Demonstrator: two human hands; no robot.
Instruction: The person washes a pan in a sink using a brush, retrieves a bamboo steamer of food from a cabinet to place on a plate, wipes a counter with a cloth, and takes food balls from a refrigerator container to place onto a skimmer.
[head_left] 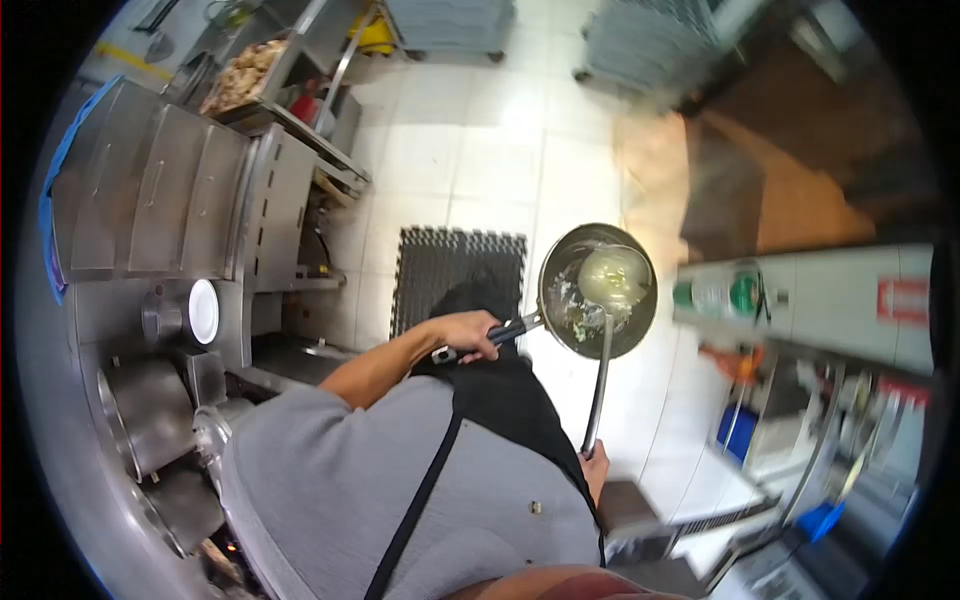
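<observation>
My left hand [470, 335] is closed around the black handle of a frying pan [552, 325], held out in front of my body above the floor. In my right hand [595, 470] is the long metal handle of a ladle [601, 385], whose far end reaches into the pan. At that end shows a round, pale, shiny shape with a yellowish tint, seemingly the ladle's bowl; whether it holds liquid I cannot tell. Small whitish and greenish bits of food [583, 327] lie on the pan's dark inside.
A steel cooking line with pots [150, 410] and a white plate [204, 311] runs along the left. A black rubber mat [440, 260] lies on the tiled floor [480, 150]. To the right stands a counter [820, 285] with a green-and-white container [743, 293]. Grey wheeled bins [450, 25] stand ahead.
</observation>
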